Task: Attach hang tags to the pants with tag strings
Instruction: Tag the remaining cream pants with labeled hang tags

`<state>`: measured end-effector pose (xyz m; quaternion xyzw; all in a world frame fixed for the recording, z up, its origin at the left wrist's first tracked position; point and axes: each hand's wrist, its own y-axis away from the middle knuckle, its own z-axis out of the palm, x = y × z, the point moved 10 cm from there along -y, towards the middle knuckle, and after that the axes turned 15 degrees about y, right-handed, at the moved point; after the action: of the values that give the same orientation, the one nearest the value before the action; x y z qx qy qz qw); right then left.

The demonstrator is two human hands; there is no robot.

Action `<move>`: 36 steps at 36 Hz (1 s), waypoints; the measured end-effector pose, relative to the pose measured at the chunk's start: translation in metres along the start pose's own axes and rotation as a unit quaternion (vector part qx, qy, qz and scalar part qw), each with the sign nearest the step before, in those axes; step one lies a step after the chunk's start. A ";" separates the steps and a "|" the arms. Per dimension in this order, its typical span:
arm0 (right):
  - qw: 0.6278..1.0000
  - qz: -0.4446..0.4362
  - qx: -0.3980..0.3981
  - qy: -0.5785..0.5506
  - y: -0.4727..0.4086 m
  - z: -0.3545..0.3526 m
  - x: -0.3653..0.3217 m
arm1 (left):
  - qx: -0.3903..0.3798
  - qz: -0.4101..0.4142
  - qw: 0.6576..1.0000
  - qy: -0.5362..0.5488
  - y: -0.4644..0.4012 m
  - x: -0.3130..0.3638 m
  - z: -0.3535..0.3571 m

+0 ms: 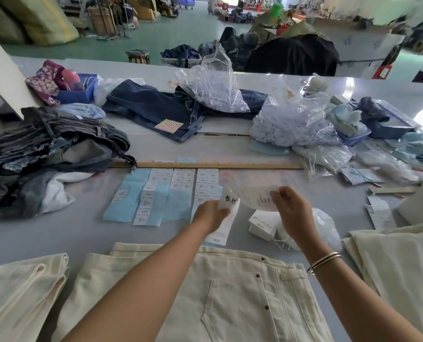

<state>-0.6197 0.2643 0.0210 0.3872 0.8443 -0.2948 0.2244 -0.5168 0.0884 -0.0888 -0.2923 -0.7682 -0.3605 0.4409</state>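
Cream twill pants [230, 292] lie flat below; each hand's grip, left hand [211, 214] and right hand [293, 208], pinches papery hang tags [252, 197].

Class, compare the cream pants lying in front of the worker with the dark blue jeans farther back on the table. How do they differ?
The cream pants are pale and lie flat and smoothed, pocket up. The dark blue jeans are dark, rumpled, and carry a plastic bag and a sticker sheet. Both rest on the grey table.
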 end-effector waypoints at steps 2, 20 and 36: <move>0.995 0.086 0.034 -0.039 -0.007 -0.006 0.026 | 0.022 -0.001 1.000 0.006 0.001 -0.006 -0.005; 0.869 -0.229 -0.173 0.404 0.066 0.091 -0.010 | -0.037 -0.127 0.941 0.312 0.004 -0.007 0.053; 0.798 -0.057 -0.282 0.529 0.018 0.115 0.101 | -0.154 -0.186 0.946 0.215 0.025 -0.059 0.062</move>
<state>-0.6482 0.2491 -0.1300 0.3530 0.8982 0.1950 -0.1750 -0.5002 0.1451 -0.1552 -0.1242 -0.6309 -0.6046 0.4700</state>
